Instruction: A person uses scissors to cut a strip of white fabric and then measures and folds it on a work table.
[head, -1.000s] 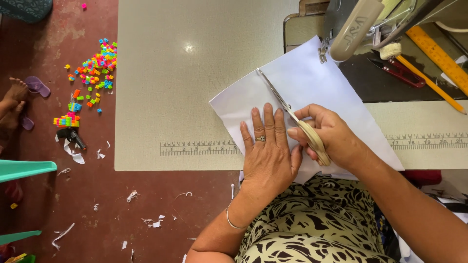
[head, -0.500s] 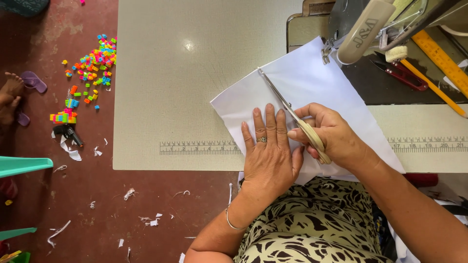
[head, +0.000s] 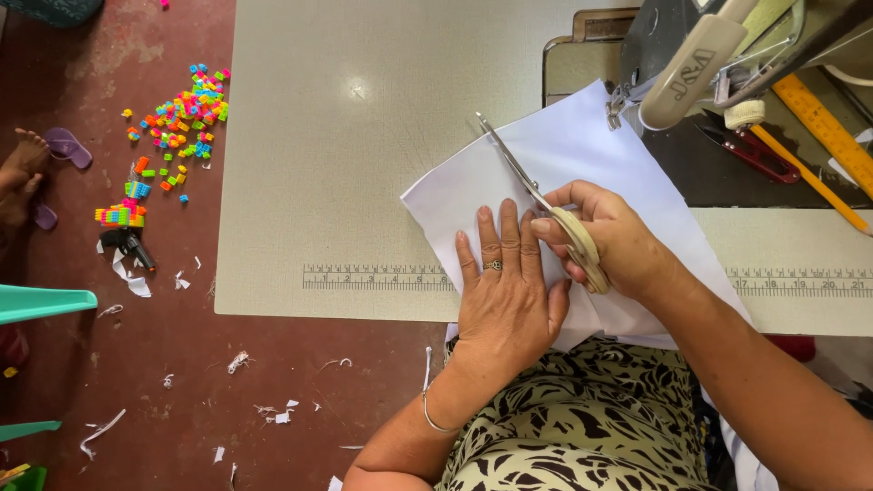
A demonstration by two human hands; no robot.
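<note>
1. The right hand (head: 611,238) is gripping the pale handles of the scissors (head: 536,200), with its fingers curled tight around them.
2. The scissors are pointing up and to the left, and their thin blades are lying across the white cloth (head: 564,164).
3. The left hand (head: 507,295) is lying open and flat on the white cloth, just beside the scissors, pressing it down with its fingers spread. It is wearing a ring.
4. The white cloth is resting on the grey table (head: 364,136), near the edge with a printed ruler line.
5. The sewing machine (head: 700,55) is sitting at the top right, touching the cloth's far corner.
6. Bright little toy blocks (head: 177,118) are lying on the red floor (head: 136,382), well apart from the hands.
</note>
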